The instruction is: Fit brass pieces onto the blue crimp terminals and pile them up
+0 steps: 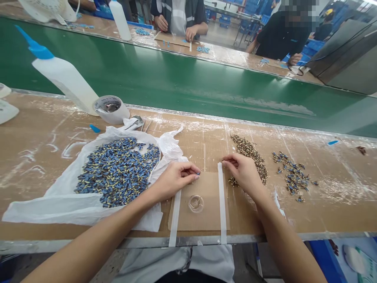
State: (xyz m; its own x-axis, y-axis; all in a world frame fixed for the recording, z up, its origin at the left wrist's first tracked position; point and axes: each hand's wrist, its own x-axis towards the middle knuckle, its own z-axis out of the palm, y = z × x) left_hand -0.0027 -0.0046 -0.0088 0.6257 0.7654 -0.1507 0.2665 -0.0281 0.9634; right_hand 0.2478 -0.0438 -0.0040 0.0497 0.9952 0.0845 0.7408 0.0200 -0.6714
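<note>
My left hand (175, 179) rests at the edge of a white plastic bag (35, 204) and pinches one small blue part (198, 173) between thumb and fingers. A big heap of the same blue parts (118, 169) lies on that bag. My right hand (244, 171) is curled, fingertips together at the top of a white tape strip (221, 196), beside a pile of small brass parts (250, 155); what it pinches is too small to see. Between my hands lies a cardboard pad (206, 216) with a small clear round dish (196, 203).
A loose group of assembled blue-and-brass pieces (291, 175) lies to the right. A squeeze bottle with a blue tip (63, 76) and a tape roll (111, 108) stand at back left. A green conveyor belt (176, 82) runs behind; other people work across it.
</note>
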